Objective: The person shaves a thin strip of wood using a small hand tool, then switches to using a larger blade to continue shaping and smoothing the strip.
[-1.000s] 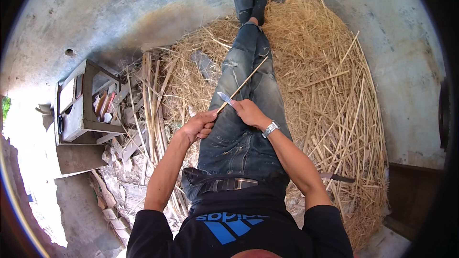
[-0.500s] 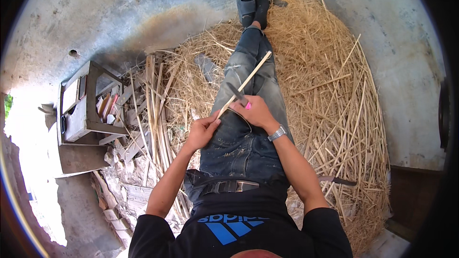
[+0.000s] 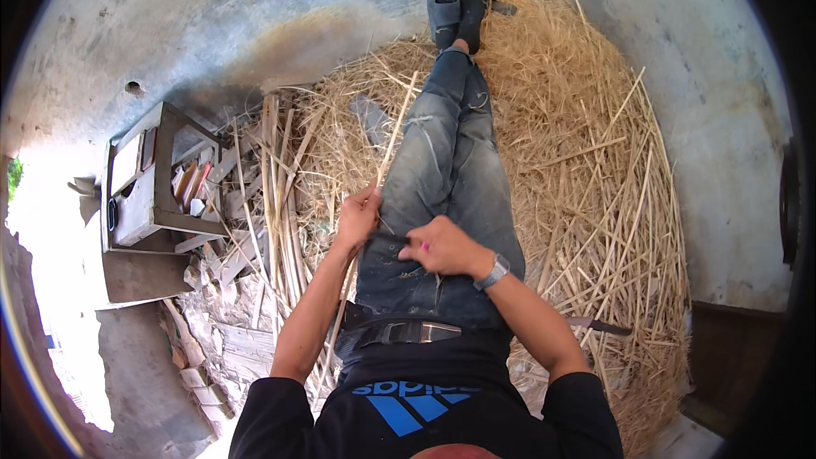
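Note:
My left hand (image 3: 360, 219) is closed around a long thin bamboo strip (image 3: 396, 138). The strip slants up past my left thigh, and a pale length also shows below that hand, beside my left forearm. Over my lap, my right hand (image 3: 446, 246) grips a small knife (image 3: 388, 239) whose dark blade points left toward the strip, just below my left hand. The blade is slightly blurred; a bit of pink shows between the right fingers. Whether the blade touches the strip, I cannot tell. Both hands are just above my dusty jeans (image 3: 450, 161).
A thick bed of shavings (image 3: 544, 68) and loose strips (image 3: 629, 238) lies along my right side. Another knife (image 3: 599, 325) rests there near my right elbow. To the left stand a wooden stool-like frame (image 3: 161, 221) and upright strips (image 3: 276, 153). Concrete walls (image 3: 714, 102) curve around.
The strip has swung left and steeper, with more of it below my left hand. My right hand and the knife have drawn back toward my waist, from above the left hand to below it.

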`<state>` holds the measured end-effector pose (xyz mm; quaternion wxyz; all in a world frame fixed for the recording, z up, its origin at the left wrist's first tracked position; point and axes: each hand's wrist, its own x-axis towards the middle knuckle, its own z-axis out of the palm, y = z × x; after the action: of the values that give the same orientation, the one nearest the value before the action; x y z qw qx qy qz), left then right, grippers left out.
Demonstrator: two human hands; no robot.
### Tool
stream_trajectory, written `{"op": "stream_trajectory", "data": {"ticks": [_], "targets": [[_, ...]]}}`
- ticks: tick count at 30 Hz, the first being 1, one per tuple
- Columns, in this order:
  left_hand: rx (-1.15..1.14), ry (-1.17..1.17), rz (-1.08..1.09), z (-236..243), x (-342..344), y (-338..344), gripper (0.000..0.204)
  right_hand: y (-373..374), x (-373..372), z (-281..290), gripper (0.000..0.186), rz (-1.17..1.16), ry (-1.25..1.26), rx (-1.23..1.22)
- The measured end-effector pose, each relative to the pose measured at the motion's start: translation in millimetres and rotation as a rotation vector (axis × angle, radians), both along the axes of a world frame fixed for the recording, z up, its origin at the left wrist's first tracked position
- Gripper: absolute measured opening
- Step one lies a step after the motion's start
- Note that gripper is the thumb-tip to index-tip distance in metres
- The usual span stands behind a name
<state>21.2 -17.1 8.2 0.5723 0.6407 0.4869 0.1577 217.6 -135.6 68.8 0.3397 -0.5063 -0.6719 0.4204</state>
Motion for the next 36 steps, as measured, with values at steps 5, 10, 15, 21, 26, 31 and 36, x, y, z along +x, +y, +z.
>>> {"op": "stream_trajectory", "data": {"ticks": [5, 10, 15, 21, 26, 31, 36], "targets": [[-0.342, -0.149, -0.035, 35.8, 15.2, 1.9, 0.044, -12.6, 43.9, 21.3, 0.017, -0.324, 0.206, -0.087], [0.022, -0.122, -0.032, 26.8, 35.3, 18.4, 0.045, -32.3, 57.4, 27.7, 0.018, -0.191, 0.35, -0.162], [0.297, 0.165, 0.139, -11.2, 0.8, 64.1, 0.047, -77.7, 107.2, 53.7, 0.013, -0.24, 0.3, -0.109], [0.379, 0.195, 0.314, -14.1, -88.1, 119.1, 0.045, -132.5, 239.9, 36.6, 0.008, -0.372, 1.361, 0.6], [0.277, -0.031, 0.219, 21.5, -91.4, 111.0, 0.042, -170.8, 344.9, 29.7, 0.039, -1.421, -0.15, 0.426], [-0.269, -0.326, -0.034, 50.1, -51.8, 44.1, 0.044, -113.1, 306.3, -9.6, 0.043, -1.534, -0.388, 0.126], [-0.388, -0.263, -0.118, 42.4, -40.3, 17.2, 0.045, -13.6, 164.4, -9.6, 0.042, -0.915, -0.326, -0.09]]}}
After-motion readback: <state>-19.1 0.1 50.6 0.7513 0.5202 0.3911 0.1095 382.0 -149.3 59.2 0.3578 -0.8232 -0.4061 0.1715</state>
